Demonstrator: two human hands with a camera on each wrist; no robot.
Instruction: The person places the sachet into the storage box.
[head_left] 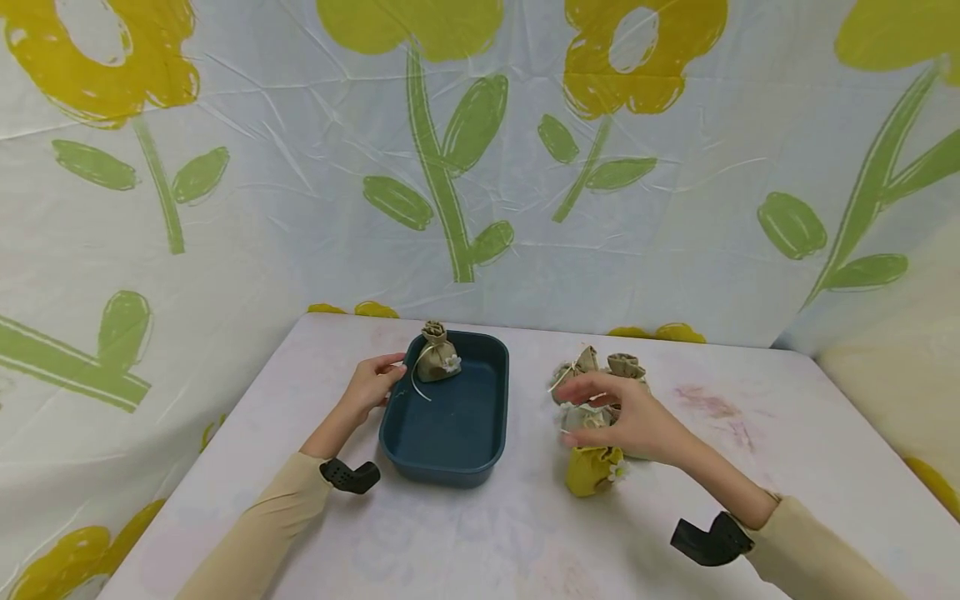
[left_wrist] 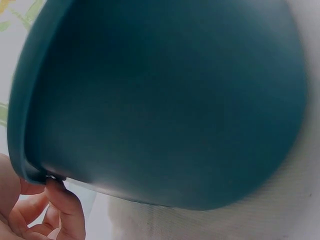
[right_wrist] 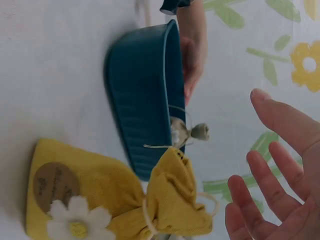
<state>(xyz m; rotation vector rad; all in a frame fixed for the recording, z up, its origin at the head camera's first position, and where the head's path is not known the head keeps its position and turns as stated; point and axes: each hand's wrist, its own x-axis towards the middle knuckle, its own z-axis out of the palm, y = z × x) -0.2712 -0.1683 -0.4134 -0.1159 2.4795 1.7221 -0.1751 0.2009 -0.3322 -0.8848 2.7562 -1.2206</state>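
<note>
My left hand (head_left: 369, 387) grips the left rim of a dark blue rectangular tub (head_left: 501, 425), its fingers curled at the edge in the left wrist view. Inside the tub, near its far left corner, stands a beige drawstring pouch (head_left: 437, 364) with a white flower and a loose cord. My right hand (head_left: 630, 418) hovers above a cluster of pouches, thumb and fingers spread with nothing between them. Nearest to it is a yellow drawstring pouch (right_wrist: 105, 187) with a brown round label and a white flower. Several other pouches, including a beige one (head_left: 625, 365), are partly hidden behind this hand.
Everything rests on a pale, faintly patterned table (head_left: 442, 542). A flower-printed cloth (head_left: 300, 208) hangs behind the table's far edge and along its sides. The pouch cluster stands to the right of the tub, with a strip of tabletop between them.
</note>
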